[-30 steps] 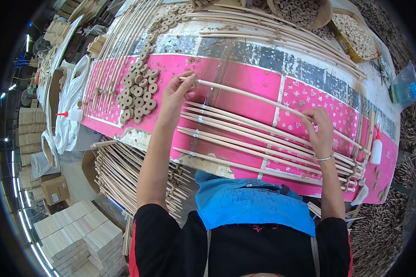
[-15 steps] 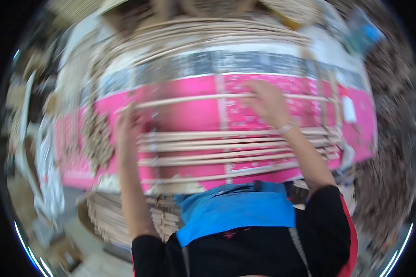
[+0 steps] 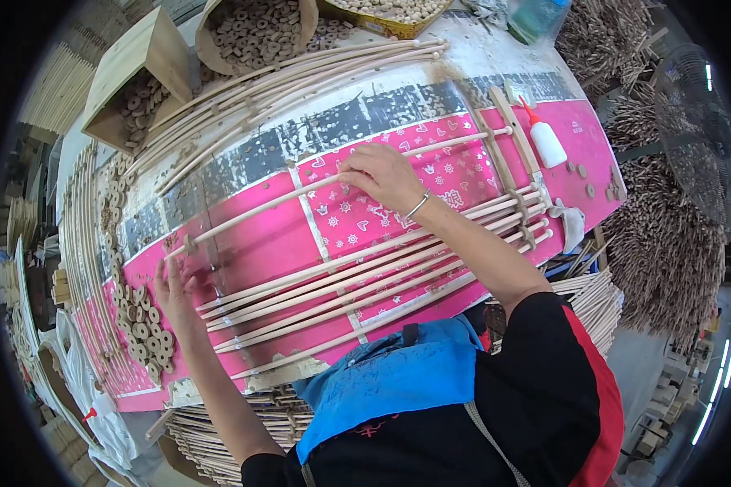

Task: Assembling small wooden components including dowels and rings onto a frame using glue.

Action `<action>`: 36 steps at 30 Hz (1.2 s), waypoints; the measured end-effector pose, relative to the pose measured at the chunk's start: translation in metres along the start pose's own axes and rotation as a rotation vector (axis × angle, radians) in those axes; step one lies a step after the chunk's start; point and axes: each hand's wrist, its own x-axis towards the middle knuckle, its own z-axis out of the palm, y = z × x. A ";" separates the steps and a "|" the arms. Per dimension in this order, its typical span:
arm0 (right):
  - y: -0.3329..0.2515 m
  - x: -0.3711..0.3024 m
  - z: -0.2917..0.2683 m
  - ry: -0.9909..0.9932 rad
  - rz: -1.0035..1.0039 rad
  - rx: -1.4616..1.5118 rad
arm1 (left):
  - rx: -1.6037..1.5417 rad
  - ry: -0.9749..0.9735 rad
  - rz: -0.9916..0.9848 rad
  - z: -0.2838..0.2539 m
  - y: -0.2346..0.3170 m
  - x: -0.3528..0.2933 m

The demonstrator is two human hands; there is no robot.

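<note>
A long pale wooden rod (image 3: 260, 206) lies across the pink table surface, slanting up to the right. My right hand (image 3: 386, 180) grips it near its middle, thumb and fingers curled round. My left hand (image 3: 177, 299) is at the rod's left end, fingers apart, its index fingertip close to the tip; whether it touches cannot be made out. A small wooden ring (image 3: 189, 243) sits around the rod just in from that end. The right end rests on a notched wooden strip (image 3: 496, 158). Nearer me, several similar rods (image 3: 341, 284) lie side by side.
Loose wooden rings (image 3: 148, 333) are heaped at the left. Behind, more rods (image 3: 300, 81) lie before a wooden box (image 3: 142, 61) of rings. A white glue bottle (image 3: 547, 143) with a red tip stands right of the strip. Bundled sticks (image 3: 666, 235) are stacked beyond the table's right edge.
The view has turned, so the table now slants, and the blur has cleared. My right hand remains on the rod; my left hand remains by its left end, where the ring now shows clearly.
</note>
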 end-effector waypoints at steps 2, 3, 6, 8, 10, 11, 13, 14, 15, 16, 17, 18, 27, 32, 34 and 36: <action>-0.002 0.008 0.010 -0.025 -0.059 0.023 | 0.294 0.226 0.268 -0.030 -0.004 0.006; -0.002 0.005 0.003 -0.033 -0.031 0.050 | 0.402 0.148 0.393 -0.035 -0.007 0.006; 0.003 0.003 -0.008 -0.081 0.059 0.046 | 0.966 -0.058 1.035 -0.004 0.012 0.020; 0.006 -0.001 -0.014 -0.096 0.086 0.032 | 0.965 -0.229 0.879 0.023 0.027 0.014; -0.007 0.003 -0.014 -0.123 0.090 0.027 | 1.053 -0.318 0.815 0.018 0.029 0.015; -0.012 0.005 -0.013 -0.117 0.112 0.043 | 1.092 -0.300 0.811 0.017 0.029 0.012; -0.015 0.005 -0.008 -0.089 0.148 0.081 | 1.108 -0.287 0.776 0.014 0.026 0.014; -0.015 0.003 -0.007 -0.092 0.146 0.084 | 1.116 -0.286 0.747 0.014 0.023 0.015; -0.016 0.001 -0.006 -0.087 0.189 0.105 | 1.117 -0.285 0.743 0.015 0.020 0.015; -0.017 0.001 -0.006 -0.081 0.231 0.124 | 1.091 -0.283 0.748 0.017 0.017 0.016; -0.014 0.002 -0.007 -0.083 0.232 0.123 | 1.064 -0.282 0.752 0.018 0.014 0.017; -0.010 0.002 -0.008 -0.100 0.182 0.061 | 1.064 -0.283 0.748 0.019 0.011 0.018; -0.009 0.014 -0.006 -0.058 -0.050 -0.122 | 1.061 -0.292 0.777 0.028 0.007 0.028; -0.014 0.013 -0.008 -0.065 0.044 -0.074 | 1.052 -0.287 0.793 0.029 0.006 0.026; -0.008 0.012 -0.009 -0.124 0.058 -0.106 | 1.041 -0.288 0.790 0.029 0.006 0.026; -0.006 0.011 -0.008 -0.119 0.061 -0.094 | 1.031 -0.291 0.779 0.029 0.008 0.024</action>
